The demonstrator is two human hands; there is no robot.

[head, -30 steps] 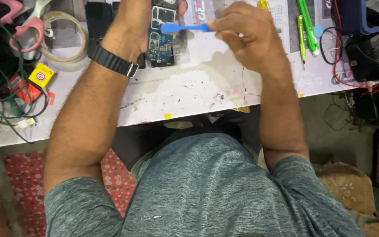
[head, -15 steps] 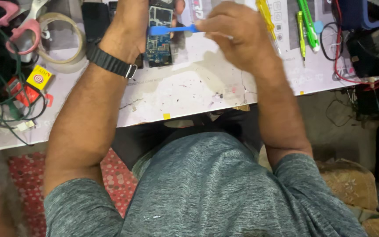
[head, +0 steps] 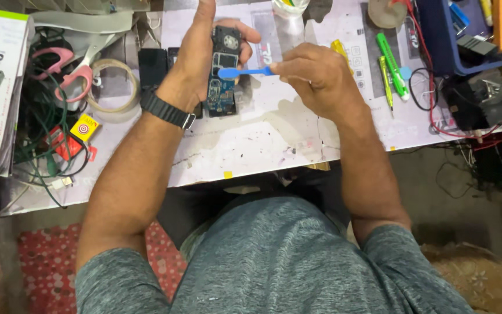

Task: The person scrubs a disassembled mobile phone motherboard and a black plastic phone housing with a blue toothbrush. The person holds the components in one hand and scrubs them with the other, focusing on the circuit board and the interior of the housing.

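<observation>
My left hand (head: 196, 55), with a black watch on its wrist, holds an opened phone (head: 223, 70) upright above the white work mat (head: 262, 139), its blue circuit board facing me. My right hand (head: 315, 75) grips a blue brush (head: 245, 72) by the handle. The brush head rests on the middle of the phone's board. Both forearms reach out over my grey shirt.
Left of the hands lie pink-handled scissors (head: 68, 67), a clear tape roll (head: 111, 84), tangled wires (head: 42, 134) and a small yellow box (head: 85, 128). Right of them lie yellow (head: 342, 52) and green screwdrivers (head: 391, 67), red and black cables (head: 437, 99) and a blue tray (head: 454, 40).
The view has tilted up, so hands and phone now sit lower in the frame and more of the bench shows. The brush stays on the board, shifting slightly along it.
</observation>
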